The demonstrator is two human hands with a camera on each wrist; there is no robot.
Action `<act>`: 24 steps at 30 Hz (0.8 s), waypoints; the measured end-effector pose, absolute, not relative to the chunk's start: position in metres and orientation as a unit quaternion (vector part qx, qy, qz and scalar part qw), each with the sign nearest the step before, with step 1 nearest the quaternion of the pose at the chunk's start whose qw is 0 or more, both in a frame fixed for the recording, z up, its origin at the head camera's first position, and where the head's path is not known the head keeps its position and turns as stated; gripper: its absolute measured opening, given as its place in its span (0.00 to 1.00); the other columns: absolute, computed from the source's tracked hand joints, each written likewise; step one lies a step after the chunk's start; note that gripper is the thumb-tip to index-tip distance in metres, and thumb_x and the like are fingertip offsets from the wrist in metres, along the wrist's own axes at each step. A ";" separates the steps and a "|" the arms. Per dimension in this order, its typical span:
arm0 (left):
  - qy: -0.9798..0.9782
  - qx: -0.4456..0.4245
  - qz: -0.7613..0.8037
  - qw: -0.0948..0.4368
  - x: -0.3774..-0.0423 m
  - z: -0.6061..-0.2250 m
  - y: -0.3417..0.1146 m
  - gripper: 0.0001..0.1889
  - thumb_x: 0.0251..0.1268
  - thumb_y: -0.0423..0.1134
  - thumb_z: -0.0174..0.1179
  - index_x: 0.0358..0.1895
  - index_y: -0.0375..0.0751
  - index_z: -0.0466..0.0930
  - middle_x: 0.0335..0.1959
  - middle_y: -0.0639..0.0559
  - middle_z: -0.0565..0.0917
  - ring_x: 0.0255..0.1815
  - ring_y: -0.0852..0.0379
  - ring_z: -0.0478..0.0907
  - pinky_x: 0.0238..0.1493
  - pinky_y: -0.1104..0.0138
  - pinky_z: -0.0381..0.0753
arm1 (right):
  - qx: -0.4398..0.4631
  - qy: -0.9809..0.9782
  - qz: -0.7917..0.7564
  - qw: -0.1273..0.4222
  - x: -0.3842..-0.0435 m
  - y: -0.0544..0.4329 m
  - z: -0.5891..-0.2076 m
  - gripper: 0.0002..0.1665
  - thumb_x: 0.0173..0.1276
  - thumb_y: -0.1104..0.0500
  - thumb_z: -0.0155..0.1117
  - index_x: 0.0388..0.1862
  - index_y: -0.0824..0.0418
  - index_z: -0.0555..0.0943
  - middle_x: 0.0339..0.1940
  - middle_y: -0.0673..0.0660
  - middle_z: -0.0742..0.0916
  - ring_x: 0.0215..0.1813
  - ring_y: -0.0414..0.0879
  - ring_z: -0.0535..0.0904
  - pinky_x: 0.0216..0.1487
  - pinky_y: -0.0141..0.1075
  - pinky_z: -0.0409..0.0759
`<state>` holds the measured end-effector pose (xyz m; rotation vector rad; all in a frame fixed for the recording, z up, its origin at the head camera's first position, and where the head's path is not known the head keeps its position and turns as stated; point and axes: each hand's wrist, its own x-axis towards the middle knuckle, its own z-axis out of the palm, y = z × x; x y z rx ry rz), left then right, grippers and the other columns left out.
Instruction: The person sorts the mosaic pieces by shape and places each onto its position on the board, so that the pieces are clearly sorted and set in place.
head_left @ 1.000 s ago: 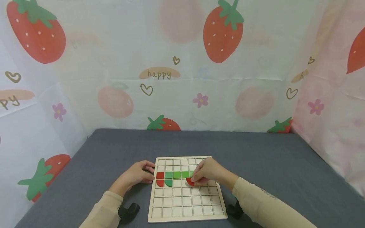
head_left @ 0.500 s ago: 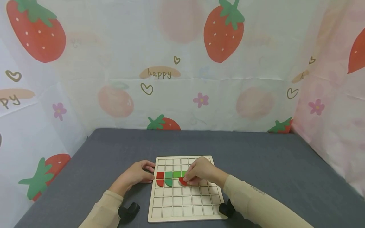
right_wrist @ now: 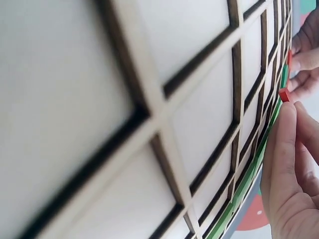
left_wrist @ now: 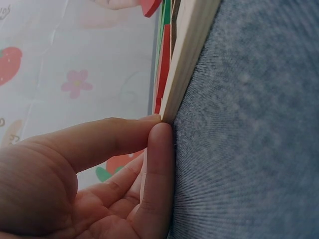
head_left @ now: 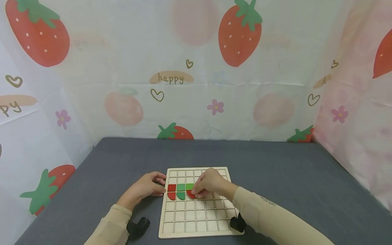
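Observation:
A pale wooden grid board (head_left: 179,235) lies on the table. My left hand (head_left: 147,187) rests at its left edge; in the left wrist view, the thumb and a finger of that hand (left_wrist: 114,169) touch the rim. With thumb and fingertips my right hand (head_left: 211,182) pinches a red piece (head_left: 190,194) that has a rounded edge, over the third column. From the right wrist view the piece (right_wrist: 284,94) looks tilted at the fingertips. To its left are a rounded red piece (head_left: 172,195) and a rounded green one (head_left: 181,195).
Just above runs a row of square pieces: a red one (head_left: 172,187), a green one (head_left: 181,187) and a lighter green one (head_left: 189,186); my right hand hides the row beyond. Dark grey cloth (head_left: 269,170) covers the table. Strawberry-print curtains (head_left: 235,102) stand behind and at the sides.
My right hand has moved left along the board with the red piece, from about the fifth column to the third. The left hand has stayed at the board's edge.

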<state>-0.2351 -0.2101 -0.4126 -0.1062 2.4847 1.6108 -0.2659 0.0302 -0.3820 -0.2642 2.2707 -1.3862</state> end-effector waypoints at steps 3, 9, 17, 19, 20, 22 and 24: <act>0.836 -0.039 0.540 0.087 -0.236 -0.414 -0.210 0.27 0.53 0.24 0.67 0.59 0.28 0.73 0.42 0.42 0.77 0.35 0.57 0.80 0.39 0.63 0.87 | -0.095 0.831 -0.499 0.225 -0.265 0.029 -0.383 0.04 0.53 0.72 0.75 0.26 0.70 0.87 0.23 0.59 0.89 0.18 0.40 0.82 0.27 0.33 0.86; 0.839 -0.041 0.536 0.084 -0.237 -0.415 -0.209 0.27 0.53 0.24 0.67 0.59 0.28 0.73 0.43 0.42 0.77 0.35 0.57 0.80 0.38 0.62 0.87 | -0.109 0.843 -0.484 0.211 -0.264 0.028 -0.384 0.03 0.53 0.72 0.75 0.25 0.70 0.87 0.23 0.58 0.89 0.19 0.40 0.82 0.28 0.34 0.86; 0.837 -0.040 0.539 0.086 -0.237 -0.414 -0.209 0.27 0.53 0.23 0.67 0.59 0.28 0.73 0.42 0.42 0.77 0.35 0.57 0.80 0.38 0.63 0.87 | -0.157 0.878 -0.422 0.165 -0.261 0.026 -0.386 0.06 0.53 0.71 0.75 0.21 0.67 0.86 0.19 0.56 0.88 0.19 0.41 0.83 0.25 0.33 0.85; 0.837 -0.042 0.539 0.087 -0.237 -0.414 -0.210 0.27 0.53 0.23 0.67 0.59 0.28 0.73 0.42 0.42 0.77 0.35 0.57 0.80 0.38 0.63 0.87 | -0.157 0.881 -0.416 0.163 -0.261 0.025 -0.386 0.07 0.53 0.71 0.75 0.20 0.66 0.86 0.18 0.56 0.87 0.18 0.41 0.82 0.24 0.33 0.84; 0.836 -0.043 0.540 0.087 -0.237 -0.414 -0.210 0.27 0.53 0.23 0.67 0.59 0.28 0.73 0.42 0.42 0.77 0.35 0.57 0.80 0.38 0.63 0.87 | -0.155 0.882 -0.414 0.162 -0.261 0.025 -0.386 0.07 0.52 0.71 0.75 0.20 0.66 0.85 0.18 0.56 0.87 0.18 0.41 0.82 0.24 0.33 0.84; 0.836 -0.044 0.540 0.088 -0.237 -0.414 -0.210 0.27 0.53 0.23 0.67 0.59 0.28 0.73 0.43 0.42 0.77 0.35 0.57 0.80 0.38 0.63 0.87 | -0.155 0.882 -0.413 0.163 -0.261 0.025 -0.386 0.07 0.52 0.71 0.76 0.20 0.66 0.85 0.18 0.56 0.87 0.18 0.41 0.82 0.24 0.33 0.84; 0.836 -0.043 0.540 0.089 -0.236 -0.414 -0.209 0.27 0.53 0.23 0.67 0.59 0.28 0.73 0.43 0.42 0.77 0.35 0.58 0.80 0.38 0.63 0.87 | -0.153 0.879 -0.420 0.166 -0.261 0.026 -0.385 0.07 0.52 0.72 0.75 0.20 0.67 0.85 0.18 0.56 0.87 0.18 0.41 0.83 0.25 0.33 0.85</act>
